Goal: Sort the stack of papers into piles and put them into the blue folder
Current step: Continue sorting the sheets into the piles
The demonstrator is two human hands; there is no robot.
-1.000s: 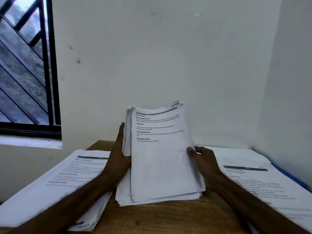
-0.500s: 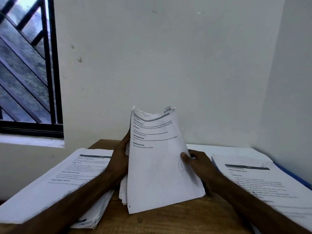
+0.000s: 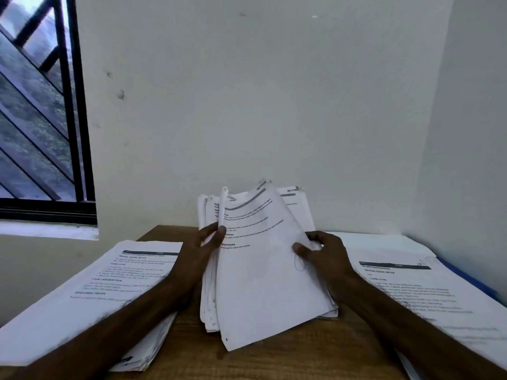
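Two hands work one loose sheet [image 3: 263, 283] at the front of the middle stack [image 3: 211, 305], which stands propped on its lower edge on the desk [image 3: 288, 360]. The left hand [image 3: 203, 250] has its grip clamped on the stack's left edge, thumb over the sheet. The right hand [image 3: 326, 256] pinches the sheet's right edge beside a pen loop.

To do this well, I'd say peel only that page free, check that nothing clings behind it, read its heading, then lay it square on the matching pile.

Left of the stack lies one sorted pile [image 3: 96, 292]. Right of the stack lies another pile [image 3: 428, 297], the blue folder [image 3: 472, 283] showing as a strip along its far edge. Behind the stack rises a bare white wall [image 3: 247, 91], and far left of the stack is a barred window [image 3: 35, 119].
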